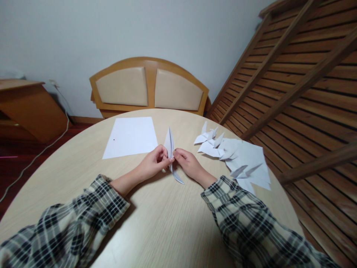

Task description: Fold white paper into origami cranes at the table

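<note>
Near the middle of the round table, a narrow piece of folded white paper (170,138) stands tilted between my hands, its layers showing edge-on. One pointed end rises above my fingers and a curved tip hangs below them. My left hand (156,159) pinches it from the left, thumb and fingers closed on its middle. From the right, my right hand (187,162) grips the same paper between thumb and forefinger. Several folded paper cranes (210,147) sit to the right of my right hand. A flat sheet of white paper (131,136) lies beyond my left hand.
The light wooden table (167,230) carries everything. Flat white sheets (251,149) lie under some cranes at the right. A padded headboard (150,85) stands behind the table, a slatted wooden frame (301,82) leans at right, and a cabinet (30,108) with a cable stands left.
</note>
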`<state>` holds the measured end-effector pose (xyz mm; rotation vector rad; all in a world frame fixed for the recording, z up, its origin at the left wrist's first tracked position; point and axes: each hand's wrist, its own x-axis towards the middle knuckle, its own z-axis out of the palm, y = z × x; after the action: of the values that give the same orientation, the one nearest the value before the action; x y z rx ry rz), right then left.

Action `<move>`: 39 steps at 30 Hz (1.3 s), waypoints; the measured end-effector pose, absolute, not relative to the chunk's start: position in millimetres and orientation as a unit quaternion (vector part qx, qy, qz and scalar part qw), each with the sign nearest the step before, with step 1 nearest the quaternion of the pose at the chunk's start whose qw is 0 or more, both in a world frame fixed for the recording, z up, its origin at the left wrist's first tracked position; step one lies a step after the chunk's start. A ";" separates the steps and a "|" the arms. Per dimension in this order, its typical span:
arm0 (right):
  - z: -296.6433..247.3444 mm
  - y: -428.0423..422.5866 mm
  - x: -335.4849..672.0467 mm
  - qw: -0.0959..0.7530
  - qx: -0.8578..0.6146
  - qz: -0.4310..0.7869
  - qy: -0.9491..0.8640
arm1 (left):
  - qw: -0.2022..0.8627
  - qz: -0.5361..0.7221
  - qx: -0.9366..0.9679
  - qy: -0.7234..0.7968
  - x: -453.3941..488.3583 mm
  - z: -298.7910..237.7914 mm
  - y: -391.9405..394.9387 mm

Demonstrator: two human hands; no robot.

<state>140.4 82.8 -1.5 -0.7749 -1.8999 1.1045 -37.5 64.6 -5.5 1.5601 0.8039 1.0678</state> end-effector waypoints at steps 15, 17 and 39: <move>-1.2 82.9 140.5 0.403 -0.346 0.405 -0.745 | 0.498 0.436 0.666 0.343 -38.0 -3.3 61.6; -0.4 82.4 140.1 0.406 -0.341 0.405 -0.745 | 0.495 0.436 0.667 0.346 -38.2 -1.9 61.2; -2.3 77.5 140.2 0.368 -0.308 0.322 -0.816 | 0.225 0.380 0.809 0.386 -39.3 5.6 50.8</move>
<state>140.2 77.5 -2.3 -0.7914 -2.0955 0.8257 -39.3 50.8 5.6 2.2322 1.0656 1.0488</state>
